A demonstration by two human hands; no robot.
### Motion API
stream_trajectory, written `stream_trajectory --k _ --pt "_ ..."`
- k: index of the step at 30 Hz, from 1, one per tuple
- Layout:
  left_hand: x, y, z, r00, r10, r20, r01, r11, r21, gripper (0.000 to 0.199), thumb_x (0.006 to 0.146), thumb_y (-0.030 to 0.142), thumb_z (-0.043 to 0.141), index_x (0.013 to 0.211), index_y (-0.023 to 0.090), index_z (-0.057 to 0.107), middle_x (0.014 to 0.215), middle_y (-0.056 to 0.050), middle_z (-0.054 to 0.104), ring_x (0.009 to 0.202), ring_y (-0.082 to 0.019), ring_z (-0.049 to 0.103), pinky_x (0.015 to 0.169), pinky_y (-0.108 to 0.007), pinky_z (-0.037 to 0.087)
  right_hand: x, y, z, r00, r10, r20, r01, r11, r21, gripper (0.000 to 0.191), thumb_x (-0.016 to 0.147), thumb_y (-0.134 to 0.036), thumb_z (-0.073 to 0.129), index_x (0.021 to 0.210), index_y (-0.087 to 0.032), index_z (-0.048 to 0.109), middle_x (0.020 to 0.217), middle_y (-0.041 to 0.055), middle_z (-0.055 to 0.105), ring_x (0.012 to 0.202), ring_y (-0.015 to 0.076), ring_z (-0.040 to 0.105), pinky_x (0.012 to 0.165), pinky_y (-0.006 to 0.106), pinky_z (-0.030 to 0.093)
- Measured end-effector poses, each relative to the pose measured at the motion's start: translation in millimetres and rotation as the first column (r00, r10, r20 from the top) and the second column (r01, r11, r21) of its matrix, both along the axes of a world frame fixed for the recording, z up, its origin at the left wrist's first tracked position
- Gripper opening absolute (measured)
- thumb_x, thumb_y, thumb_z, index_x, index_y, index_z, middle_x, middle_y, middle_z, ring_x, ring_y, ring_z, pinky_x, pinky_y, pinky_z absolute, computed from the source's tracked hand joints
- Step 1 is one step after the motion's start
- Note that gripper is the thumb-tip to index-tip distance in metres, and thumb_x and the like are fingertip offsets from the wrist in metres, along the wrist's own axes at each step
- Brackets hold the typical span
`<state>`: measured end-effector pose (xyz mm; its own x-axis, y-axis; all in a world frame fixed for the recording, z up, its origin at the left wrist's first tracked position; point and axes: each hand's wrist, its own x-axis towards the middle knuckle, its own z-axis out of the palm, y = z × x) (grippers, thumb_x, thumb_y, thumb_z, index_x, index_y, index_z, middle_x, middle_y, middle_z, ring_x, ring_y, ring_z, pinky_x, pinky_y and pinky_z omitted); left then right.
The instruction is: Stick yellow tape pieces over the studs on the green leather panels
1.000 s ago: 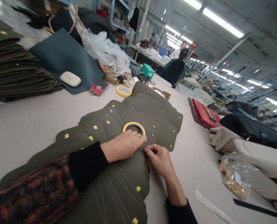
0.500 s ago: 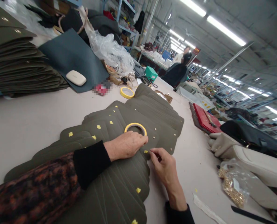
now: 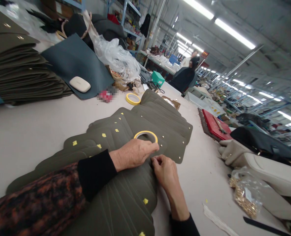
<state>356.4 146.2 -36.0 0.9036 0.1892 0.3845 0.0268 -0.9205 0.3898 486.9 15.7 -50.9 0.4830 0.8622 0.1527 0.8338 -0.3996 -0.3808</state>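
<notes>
My left hand [image 3: 135,154] is closed on the near rim of a roll of yellow tape [image 3: 145,132], tilted just above the olive-green panels. Close beside it, my right hand [image 3: 165,171] pinches with thumb and forefinger at the edge of a panel; what lies between the fingertips is hidden. The olive-green panels [image 3: 135,193] lie fanned out and overlapping beneath both hands. Small bits of yellow tape [image 3: 103,135] are stuck on several of them, and metal studs [image 3: 179,158] show on the panels to the right.
A second tape roll [image 3: 133,98] lies beyond the panels. At the left rise a stack of olive panels [image 3: 25,75] and a dark sheet bearing a white case [image 3: 80,84]. On the right are a bag of gold-coloured hardware [image 3: 245,200] and beige bags [image 3: 270,170]. A person [image 3: 184,77] sits farther back.
My right hand has moved left and up onto the panel edge, now covering the yellow tape bit there. My left hand and the tape roll have shifted slightly right.
</notes>
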Motion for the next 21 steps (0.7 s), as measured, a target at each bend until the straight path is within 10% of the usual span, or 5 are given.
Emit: stream_trajectory --k 4,7,11,21 --pt "-0.5 -2.0 2.1 0.999 -0.039 0.033 0.039 0.999 -0.008 0.029 0.094 0.020 0.044 0.122 0.022 0.049 0.098 -0.003 0.068 0.089 -0.015 0.064 0.081 -0.025 0.049 7.7 -5.9 6.8 0.952 0.052 -0.301 -0.075 0.995 -0.066 0.028 0.082 -0.025 0.056 0.055 -0.019 0.064 0.054 0.0005 0.065 0.053 0.0157 0.059 0.048 0.024 0.035" --pt "0.5 -3.9 3.7 1.000 -0.026 0.009 0.026 1.000 0.000 0.046 0.093 0.020 0.048 0.137 0.020 0.034 0.108 -0.006 0.067 0.092 -0.017 0.066 0.080 -0.027 0.051 11.6 -12.1 10.5 0.912 0.096 -0.399 -0.040 0.988 0.146 0.023 0.086 -0.029 0.053 0.077 -0.018 0.071 0.064 0.0004 0.068 0.058 0.0152 0.061 0.053 0.024 0.043" --pt "2.2 -5.8 3.8 0.999 0.018 -0.029 -0.018 1.000 0.019 0.048 0.091 0.021 0.050 0.135 0.014 0.032 0.112 -0.012 0.065 0.090 -0.020 0.067 0.076 -0.028 0.052 9.6 -13.5 13.0 0.953 0.212 -0.217 -0.099 0.893 0.438 0.020 0.085 -0.025 0.056 0.101 -0.020 0.067 0.091 0.0044 0.071 0.075 0.0158 0.064 0.069 0.027 0.051" --pt "4.4 -9.0 7.2 0.996 -0.022 -0.090 0.017 0.999 -0.052 0.020 0.091 0.019 0.050 0.110 0.019 0.045 0.093 -0.002 0.066 0.080 -0.019 0.065 0.065 -0.025 0.047 4.9 -9.2 8.4 0.957 0.220 0.190 -0.284 0.844 0.455 0.015 0.083 -0.012 0.052 0.080 -0.019 0.065 0.071 0.0022 0.067 0.060 0.0128 0.061 0.061 0.024 0.047"
